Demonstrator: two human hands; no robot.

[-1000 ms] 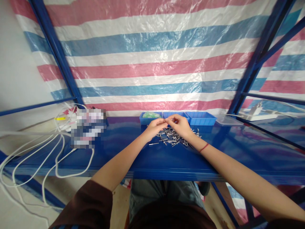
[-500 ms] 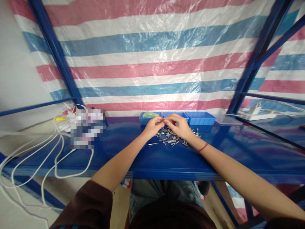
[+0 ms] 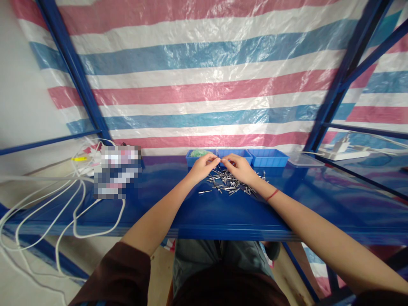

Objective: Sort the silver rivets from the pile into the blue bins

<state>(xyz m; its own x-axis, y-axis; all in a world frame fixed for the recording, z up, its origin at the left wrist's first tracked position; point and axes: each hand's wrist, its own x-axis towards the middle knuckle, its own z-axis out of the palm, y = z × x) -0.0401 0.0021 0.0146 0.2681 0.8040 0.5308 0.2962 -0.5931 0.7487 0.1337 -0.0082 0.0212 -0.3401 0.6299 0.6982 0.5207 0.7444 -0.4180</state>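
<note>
Above a loose pile of silvery blind rivets point(image 3: 228, 183), my two hands face each other with fingertips almost meeting. My left hand point(image 3: 202, 167) is closed in a pinch, thumb against fingers; anything between them is too small to make out. On the other side, my right hand point(image 3: 241, 170) also pinches, its fingers bent toward the left thumb, and what it holds is hidden too. One single rivet point(image 3: 205, 192) lies apart from the pile, at its left front.
Behind the hands stand a blue bin with green material point(image 3: 198, 153), a middle blue bin point(image 3: 219, 154) and a right blue bin point(image 3: 268, 159). A clear lid point(image 3: 305, 160) lies right of them. White cables point(image 3: 83, 208) and a blurred-out patch point(image 3: 117, 172) occupy the left. Blue posts point(image 3: 72, 70) frame the table point(image 3: 153, 204).
My fingertips have drawn slightly apart, leaving a small gap between the hands. The pile and bins look the same.
</note>
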